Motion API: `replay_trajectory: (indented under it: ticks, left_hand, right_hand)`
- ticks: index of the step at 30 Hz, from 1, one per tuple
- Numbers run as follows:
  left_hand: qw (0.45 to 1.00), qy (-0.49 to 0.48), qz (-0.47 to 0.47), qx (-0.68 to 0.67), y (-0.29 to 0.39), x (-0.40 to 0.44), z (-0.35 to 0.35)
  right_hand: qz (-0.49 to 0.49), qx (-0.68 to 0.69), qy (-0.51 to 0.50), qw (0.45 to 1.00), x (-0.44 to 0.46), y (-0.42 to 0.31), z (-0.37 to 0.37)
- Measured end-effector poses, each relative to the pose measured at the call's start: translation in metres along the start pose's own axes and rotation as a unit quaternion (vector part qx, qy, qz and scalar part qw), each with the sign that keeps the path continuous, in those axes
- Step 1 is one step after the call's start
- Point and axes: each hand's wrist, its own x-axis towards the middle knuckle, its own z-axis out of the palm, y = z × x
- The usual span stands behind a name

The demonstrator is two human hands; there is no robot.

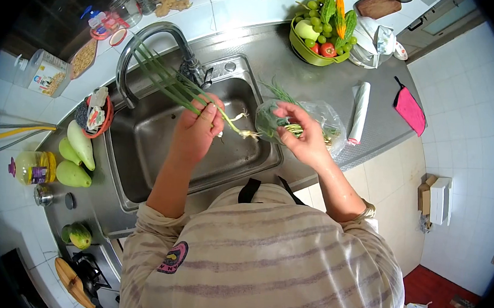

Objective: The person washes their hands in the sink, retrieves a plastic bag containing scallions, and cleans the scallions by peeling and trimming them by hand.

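My left hand (198, 129) is closed round a few scallions (174, 89) above the sink (162, 142). Their long green leaves point up and left towards the curved tap (152, 30), and the pale rooted ends stick out to the right. To the right, my right hand (305, 136) is at a clear plastic bag (332, 120) on the counter, thumb and fingers apart. More scallions (283, 93) lie in the bag, with green leaves poking out at the top. Part of the bag is hidden behind my right hand.
A green basket (317, 57) of fruit and vegetables stands at the back right. Nearby are a plastic roll (360, 113) and a pink pouch (410, 110). Left of the sink sit pale green gourds (81, 145), an oil bottle (34, 168) and a red basket (107, 118).
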Motion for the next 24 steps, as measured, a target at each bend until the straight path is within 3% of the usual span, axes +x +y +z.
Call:
replay_trajectory:
  ticks: [2, 5, 8, 16, 18, 24]
  left_hand:
    - [0.985, -0.022, 0.024, 0.167, 0.001, -0.002, 0.001]
    - [0.975, -0.029, 0.086, 0.204, -0.007, -0.002, 0.007]
    - [0.973, -0.046, 0.095, 0.204, -0.012, -0.002, 0.008]
    - [0.974, -0.03, 0.082, 0.207, -0.011, -0.013, 0.016]
    - [0.973, -0.03, 0.078, 0.214, -0.012, -0.013, 0.015]
    - [0.969, -0.019, 0.088, 0.228, -0.01, -0.01, 0.015]
  right_hand:
    - [-0.036, 0.025, -0.002, 0.999, 0.007, -0.009, 0.002]
    - [-0.087, -0.002, -0.052, 0.995, 0.012, -0.023, 0.013]
    - [-0.055, 0.024, -0.087, 0.994, 0.013, -0.029, 0.026]
    - [-0.143, -0.02, -0.011, 0.989, 0.015, -0.026, 0.033]
    - [-0.218, -0.073, 0.014, 0.973, 0.016, -0.029, 0.031]
    - [-0.216, -0.053, 0.024, 0.975, 0.015, -0.03, 0.033]
